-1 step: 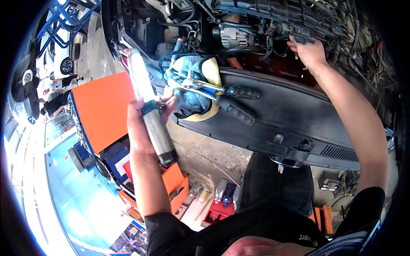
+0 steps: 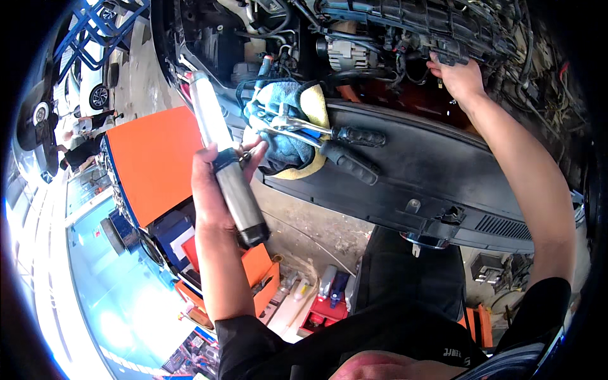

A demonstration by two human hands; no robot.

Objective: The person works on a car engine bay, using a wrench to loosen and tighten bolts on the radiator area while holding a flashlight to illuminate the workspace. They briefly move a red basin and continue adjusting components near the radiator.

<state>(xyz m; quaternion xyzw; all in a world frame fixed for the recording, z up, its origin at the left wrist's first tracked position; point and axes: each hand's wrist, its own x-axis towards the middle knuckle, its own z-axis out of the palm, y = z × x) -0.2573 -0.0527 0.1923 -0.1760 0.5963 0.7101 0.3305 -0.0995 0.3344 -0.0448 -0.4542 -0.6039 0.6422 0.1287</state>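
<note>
My left hand (image 2: 212, 183) is wrapped round a tube-shaped work light (image 2: 237, 193), its clear upper end glowing white. Just right of that light, two ratchet wrenches (image 2: 345, 158) with black grips rest on a blue and yellow cloth (image 2: 310, 104) at the edge of the engine bay. My right hand (image 2: 460, 79) reaches into the bay, its fingers bent against a black plastic part (image 2: 451, 52). The fingertips are partly hidden there, so what they pinch cannot be made out. Left of it sits a silver alternator (image 2: 348, 56) among hoses and cables.
A black front panel (image 2: 405, 158) of the car runs between my body and the engine. To the left stands a tool cart with an orange top (image 2: 155, 164). Below are a red tray (image 2: 323, 313) of tools and an orange box (image 2: 259, 272). Other people are far left.
My left hand and the work light have shifted slightly to the right. My right hand stays in the same place in the engine bay.
</note>
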